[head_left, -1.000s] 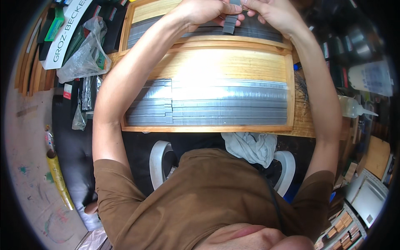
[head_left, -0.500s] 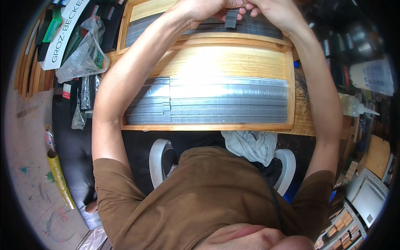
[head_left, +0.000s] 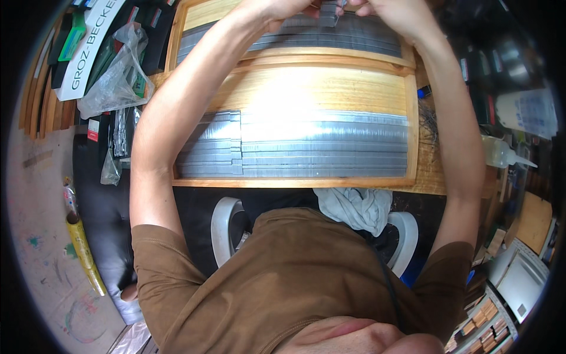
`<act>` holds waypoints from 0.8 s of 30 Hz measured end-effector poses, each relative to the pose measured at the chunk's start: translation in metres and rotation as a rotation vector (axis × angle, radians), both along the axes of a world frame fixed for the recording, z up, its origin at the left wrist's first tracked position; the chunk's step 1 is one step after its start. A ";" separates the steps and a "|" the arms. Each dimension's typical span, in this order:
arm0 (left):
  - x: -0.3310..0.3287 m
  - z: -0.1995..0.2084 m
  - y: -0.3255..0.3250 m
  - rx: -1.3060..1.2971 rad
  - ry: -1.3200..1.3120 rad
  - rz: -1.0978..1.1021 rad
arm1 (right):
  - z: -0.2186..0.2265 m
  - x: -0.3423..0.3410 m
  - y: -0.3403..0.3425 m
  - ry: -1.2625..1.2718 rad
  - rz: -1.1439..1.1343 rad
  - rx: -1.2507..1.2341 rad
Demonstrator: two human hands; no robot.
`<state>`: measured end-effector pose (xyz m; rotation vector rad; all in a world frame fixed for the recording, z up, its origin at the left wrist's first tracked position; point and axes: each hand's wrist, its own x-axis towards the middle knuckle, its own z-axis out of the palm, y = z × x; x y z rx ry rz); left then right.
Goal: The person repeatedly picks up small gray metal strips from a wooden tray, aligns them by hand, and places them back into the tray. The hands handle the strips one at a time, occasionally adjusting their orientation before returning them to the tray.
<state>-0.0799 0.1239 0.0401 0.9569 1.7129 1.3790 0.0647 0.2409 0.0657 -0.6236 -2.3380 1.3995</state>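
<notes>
Both hands are at the top edge, over the farther wooden tray (head_left: pixel 177 35), and partly cut off. My left hand (head_left: pixel 292 7) grips a small block of thin dark-grey metal pieces (head_left: pixel 328 14), which hangs below its fingertips. Just right of the block, my right hand (head_left: pixel 383 8) has its fingers bent together; whatever is in them is too small to make out. Rows of dark-grey metal pieces (head_left: pixel 365 38) lie in that tray beneath the hands. The nearer wooden tray (head_left: pixel 295 182) holds long, tightly packed rows of shiny grey metal pieces (head_left: pixel 324 150), with a shorter stepped group at the left.
Left of the trays lie a clear plastic bag (head_left: pixel 121 76), a white printed strip (head_left: pixel 88 56) and dark boxes. At the right are a squeeze bottle (head_left: pixel 500 150) and a whitish container (head_left: pixel 525 109). A pale cloth (head_left: pixel 359 206) hangs below the near tray beside a grey chair arm (head_left: pixel 223 230).
Both hands have moved slightly farther away, toward the top edge, with the grey block. The right fingers have drawn a little apart from the left ones.
</notes>
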 end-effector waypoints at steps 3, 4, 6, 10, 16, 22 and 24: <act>-0.012 0.001 -0.005 0.010 0.093 -0.044 | -0.002 0.000 0.010 0.077 -0.086 -0.023; -0.017 0.000 -0.007 0.019 0.133 -0.068 | -0.003 -0.002 0.014 0.057 -0.128 0.105; -0.012 0.019 -0.011 -0.100 0.649 -0.316 | -0.006 -0.002 0.025 0.005 -0.235 0.363; -0.022 0.010 -0.005 -0.018 1.079 -0.714 | -0.013 -0.020 0.032 -0.045 -0.280 0.333; 0.003 0.028 0.014 -0.283 1.176 -0.824 | -0.031 -0.030 0.048 -0.008 -0.337 0.437; -0.012 0.016 0.023 -0.239 1.092 -0.847 | -0.021 -0.035 0.043 -0.069 -0.292 0.409; -0.013 0.012 0.024 -0.199 1.054 -0.838 | -0.025 -0.039 0.044 -0.066 -0.280 0.418</act>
